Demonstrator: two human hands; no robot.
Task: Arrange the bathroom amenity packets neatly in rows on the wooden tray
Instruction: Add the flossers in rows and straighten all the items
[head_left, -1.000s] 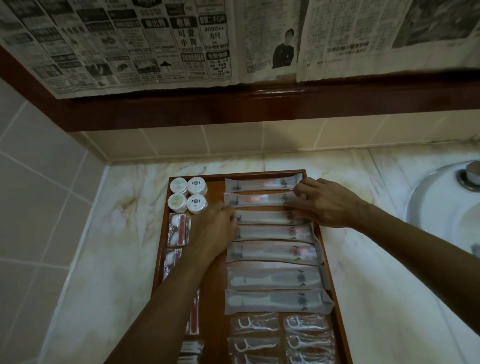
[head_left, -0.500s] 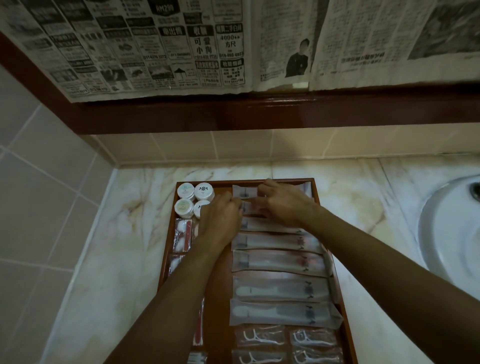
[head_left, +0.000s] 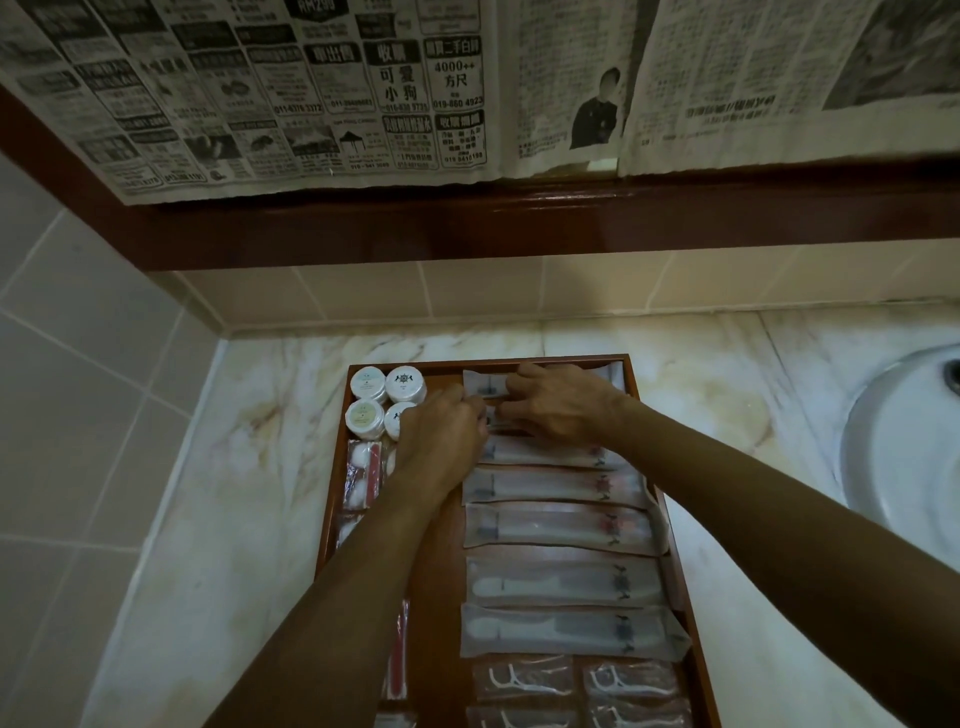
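Head view, looking down at a marble counter (head_left: 218, 467). One wooden tray (head_left: 670, 525) set lengthwise, far end close to the tiled wall.

Right column of tray: seven long clear packets (head_left: 558, 525) laid crosswise in a row, front to back; the two at the far end partly covered by the hands. Nearer than those, floss-pick packets (head_left: 524, 678) in two columns; four visible, cut by the lower edge, full count impossible.

Far left corner of tray: four small round white jars (head_left: 387, 402), two by two, touching. Just behind the left wrist, cotton packets (head_left: 361, 473) with a red strip down the left column; count unclear, hidden by the forearm.

Left hand (head_left: 441, 441): fingers curled, tips pinching the left end of the second packet from the far end, as far as visible. Right hand (head_left: 563, 405): fingers bent down over the two farthest packets, tips at the first packet's left part; grasping or merely pressing, cannot tell.

One white sink (head_left: 904, 457) at right edge. Newspaper sheets (head_left: 311, 93) hung above a dark wooden rail (head_left: 519, 223).
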